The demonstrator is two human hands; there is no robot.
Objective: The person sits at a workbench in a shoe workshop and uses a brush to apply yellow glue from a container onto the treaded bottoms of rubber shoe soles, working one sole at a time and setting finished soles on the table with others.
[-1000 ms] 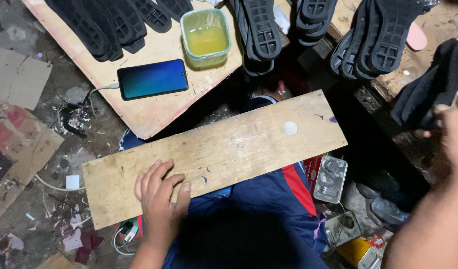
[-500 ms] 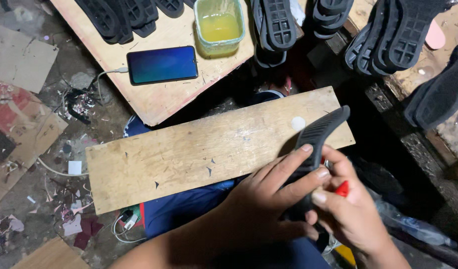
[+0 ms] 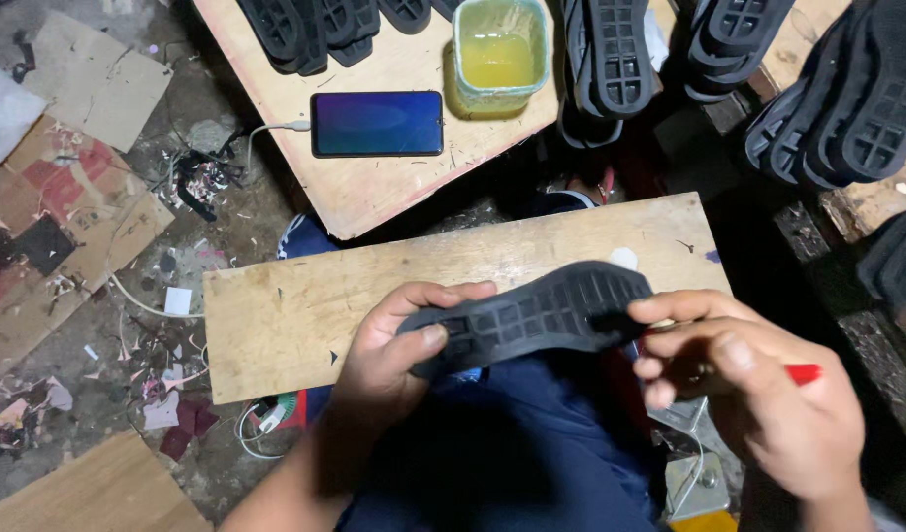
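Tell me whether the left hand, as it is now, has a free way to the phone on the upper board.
Probably not right away. The left hand is gripping one end of the black shoe sole, so it is occupied. The path itself looks open: only bare plank and a gap lie between it and the phone.

The shoe sole looks like dull black rubber with a bumpy grid. The board is rough, scratched wood. The phone is shiny glass.
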